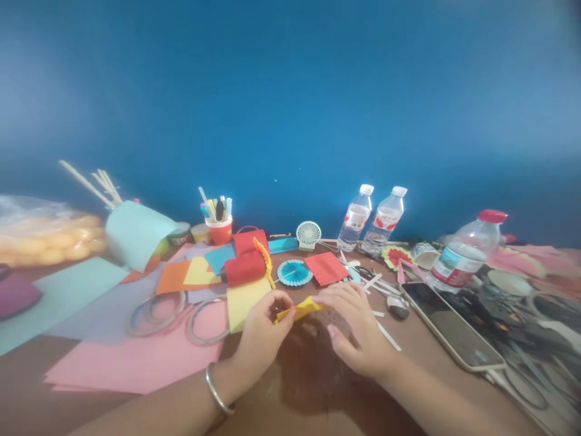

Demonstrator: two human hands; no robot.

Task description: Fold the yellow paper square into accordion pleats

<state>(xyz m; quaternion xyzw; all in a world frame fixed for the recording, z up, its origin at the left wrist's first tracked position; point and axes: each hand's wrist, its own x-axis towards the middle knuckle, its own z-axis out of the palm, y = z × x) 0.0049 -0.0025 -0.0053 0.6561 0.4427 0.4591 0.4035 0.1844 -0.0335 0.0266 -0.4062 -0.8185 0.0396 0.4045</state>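
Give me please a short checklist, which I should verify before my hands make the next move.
1. Left hand pinches yellow paper: ok.
2. Right hand grips it firmly: cannot tell; fingers at its right end, thumb apart.
3. Folds sharp: cannot tell, blurred.
4. Loose white strips gathered: not ok, scattered.
5. Phone apart from both hands: ok.
6. Red-capped bottle upright, closed: ok.

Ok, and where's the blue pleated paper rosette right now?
The blue rosette lies near the middle of the head view, just beyond the yellow paper, with the red paper square at its right.
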